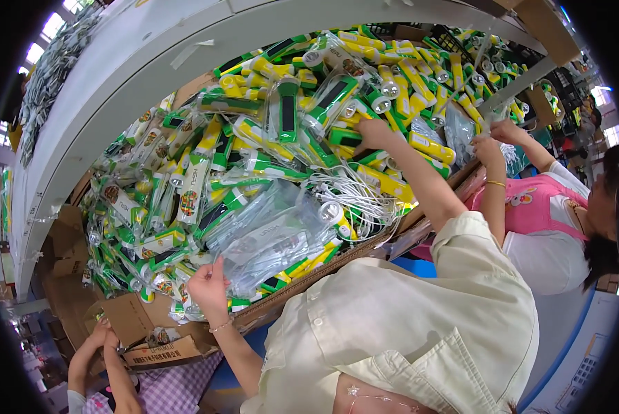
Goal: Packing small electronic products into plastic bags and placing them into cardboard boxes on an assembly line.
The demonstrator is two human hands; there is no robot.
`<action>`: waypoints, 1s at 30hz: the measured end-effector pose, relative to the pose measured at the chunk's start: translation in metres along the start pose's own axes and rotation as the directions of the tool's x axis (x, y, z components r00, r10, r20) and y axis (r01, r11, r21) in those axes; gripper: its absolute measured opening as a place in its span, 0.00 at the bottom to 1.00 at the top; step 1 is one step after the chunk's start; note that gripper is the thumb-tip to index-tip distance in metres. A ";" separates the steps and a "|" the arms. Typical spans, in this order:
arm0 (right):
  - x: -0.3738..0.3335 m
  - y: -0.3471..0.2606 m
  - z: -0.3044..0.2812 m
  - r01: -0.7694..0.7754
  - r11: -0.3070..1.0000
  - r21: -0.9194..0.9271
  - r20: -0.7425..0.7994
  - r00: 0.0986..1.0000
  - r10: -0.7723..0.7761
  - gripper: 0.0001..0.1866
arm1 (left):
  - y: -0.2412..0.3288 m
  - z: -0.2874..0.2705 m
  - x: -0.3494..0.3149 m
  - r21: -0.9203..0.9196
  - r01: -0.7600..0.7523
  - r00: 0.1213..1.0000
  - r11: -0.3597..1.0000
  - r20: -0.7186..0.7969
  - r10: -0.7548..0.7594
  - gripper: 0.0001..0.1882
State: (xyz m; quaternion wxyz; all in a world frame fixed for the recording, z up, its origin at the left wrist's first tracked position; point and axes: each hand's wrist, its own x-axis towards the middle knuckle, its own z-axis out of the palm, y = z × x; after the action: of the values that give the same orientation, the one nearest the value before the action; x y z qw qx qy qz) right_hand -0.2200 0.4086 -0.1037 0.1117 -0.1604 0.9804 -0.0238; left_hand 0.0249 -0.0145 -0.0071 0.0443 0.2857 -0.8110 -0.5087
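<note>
My left hand is at the near edge of a stack of clear plastic bags, its fingertips pinched on the corner of a bag. Farther right, my right hand reaches over the heap, fingers curled at the end of a green flashlight with a dark panel. Around it lie loose yellow and green flashlights, some with their lenses showing. Between my hands, a tangle of white cables rests beside the bags. Flashlights sealed in clear bags fill the left part of the pile.
A grey metal frame arches over the far side. At right, a co-worker in a pink apron holds both hands over the heap. At lower left, another person's hands are at an open cardboard box. A cardboard edge borders the pile.
</note>
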 end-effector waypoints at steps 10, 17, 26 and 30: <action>-0.096 -0.124 -0.138 0.374 0.438 0.818 -0.348 0.927 -0.140 0.16 | 0.008 0.033 -0.001 0.360 -0.219 0.972 0.907 0.004 0.233 0.12; -0.108 -0.214 -0.090 0.759 0.488 0.430 -0.396 0.645 -0.654 0.23 | 0.034 0.040 -0.024 0.295 -0.323 0.946 0.899 0.109 0.304 0.14; -0.100 -0.238 -0.055 0.753 0.655 -0.051 -0.402 0.585 -0.704 0.20 | 0.010 0.030 -0.028 -0.030 -0.282 0.959 0.959 0.017 0.283 0.12; -0.119 -0.272 -0.037 0.412 0.728 -0.548 -0.166 0.800 -0.577 0.17 | 0.031 0.040 -0.037 0.199 -0.366 0.931 0.909 0.059 0.361 0.14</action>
State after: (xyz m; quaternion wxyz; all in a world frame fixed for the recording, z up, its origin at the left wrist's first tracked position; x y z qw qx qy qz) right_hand -0.0347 0.1893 -0.0196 -0.1059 -0.4356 0.8780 0.1676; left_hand 0.0285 0.0458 0.0080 0.0998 0.1275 -0.8987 -0.4075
